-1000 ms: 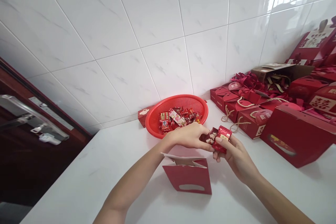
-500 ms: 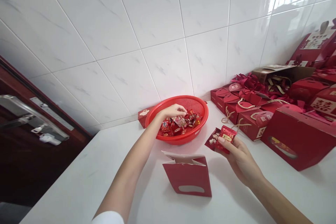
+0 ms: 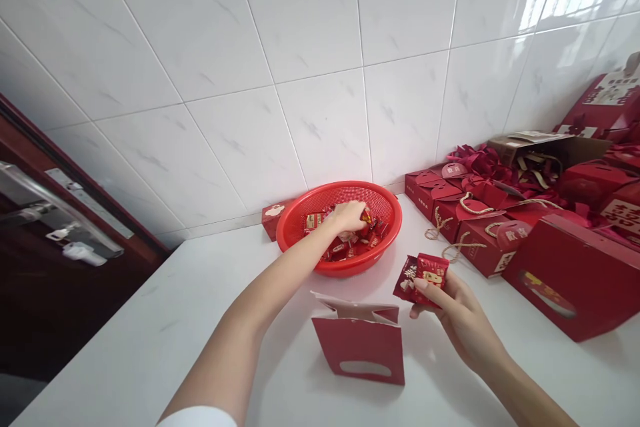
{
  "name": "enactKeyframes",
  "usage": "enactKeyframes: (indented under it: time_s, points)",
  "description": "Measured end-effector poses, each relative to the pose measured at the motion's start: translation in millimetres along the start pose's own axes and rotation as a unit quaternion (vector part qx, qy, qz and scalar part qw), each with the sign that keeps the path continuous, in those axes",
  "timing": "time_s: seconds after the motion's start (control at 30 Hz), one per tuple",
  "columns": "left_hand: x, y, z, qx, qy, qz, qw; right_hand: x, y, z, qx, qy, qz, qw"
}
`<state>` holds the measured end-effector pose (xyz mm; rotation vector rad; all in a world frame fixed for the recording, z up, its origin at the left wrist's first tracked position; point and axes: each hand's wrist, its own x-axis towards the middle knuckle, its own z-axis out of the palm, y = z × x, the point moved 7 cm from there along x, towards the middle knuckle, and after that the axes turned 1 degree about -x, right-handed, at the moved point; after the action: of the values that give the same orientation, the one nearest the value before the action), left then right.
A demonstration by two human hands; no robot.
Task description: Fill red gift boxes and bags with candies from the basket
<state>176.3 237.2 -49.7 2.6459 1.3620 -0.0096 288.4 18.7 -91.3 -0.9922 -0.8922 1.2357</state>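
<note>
A round red plastic basket (image 3: 341,269) holds many small wrapped candies (image 3: 340,251). My left hand (image 3: 350,216) reaches into it, fingers bent down among the candies at the right side; a wrapped piece shows at its fingertips. My right hand (image 3: 453,307) is closed on red candy packets (image 3: 431,270), pinched under the thumb, right of the basket and above the table. Between my arms stands a dark red paper bag (image 3: 360,347) with its top open and an oval window low on its front.
Small red gift boxes (image 3: 423,197) with rope handles line the right side. A larger red bag (image 3: 570,280) stands before them, near an open cardboard box (image 3: 580,150). Behind the basket is a small red box (image 3: 273,217). A tiled wall runs behind; a dark door (image 3: 65,267) is left.
My left hand has moved right and deeper into the candies in the basket. My right hand keeps its packets, now turned slightly. The camera view has shifted a little.
</note>
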Motion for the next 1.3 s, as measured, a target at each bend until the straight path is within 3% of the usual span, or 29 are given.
enactKeyframes:
  time_s: [0.17, 0.27, 0.37, 0.5, 0.6, 0.7, 0.93, 1.07, 1.23, 1.3]
  points:
    - [-10, -34, -31.4, -0.008, 0.135, -0.099, 0.986, -1, 0, -1, -0.006, 0.006, 0.005, 1.0]
    - [-10, -31, -35.1, -0.027, 0.152, -0.057, 0.986, -2, 0, -1, -0.009, 0.005, 0.006, 1.0]
    - [-7, -10, -20.7, -0.049, 0.094, 0.047, 0.993, -2, 0, -1, -0.008, 0.007, 0.005, 1.0]
    - [-7, 18, 13.7, -0.041, -0.038, 0.152, 0.987, -2, -1, 0, 0.001, 0.009, 0.009, 1.0]
    - [-10, 29, 28.2, -0.02, -0.087, 0.185, 0.979, -2, 0, 0, 0.019, 0.012, 0.018, 1.0]
    - [-9, 32, 28.2, -0.022, -0.089, 0.184, 0.979, -2, 2, 0, 0.042, 0.002, 0.032, 0.999]
    - [-4, 6, 9.8, -0.096, -0.017, 0.121, 0.988, 1, 3, 0, 0.066, -0.005, 0.036, 0.997]
    - [-6, -10, -5.3, -0.175, 0.036, 0.104, 0.978, 1, 2, 0, 0.078, -0.005, 0.033, 0.996]
    - [-21, -2, -31.6, -0.263, 0.086, 0.125, 0.953, 0, -1, 1, 0.072, -0.002, 0.029, 0.997]
    - [-35, 6, -43.5, -0.326, 0.113, 0.136, 0.929, -1, -4, 1, 0.07, 0.0, 0.021, 0.997]
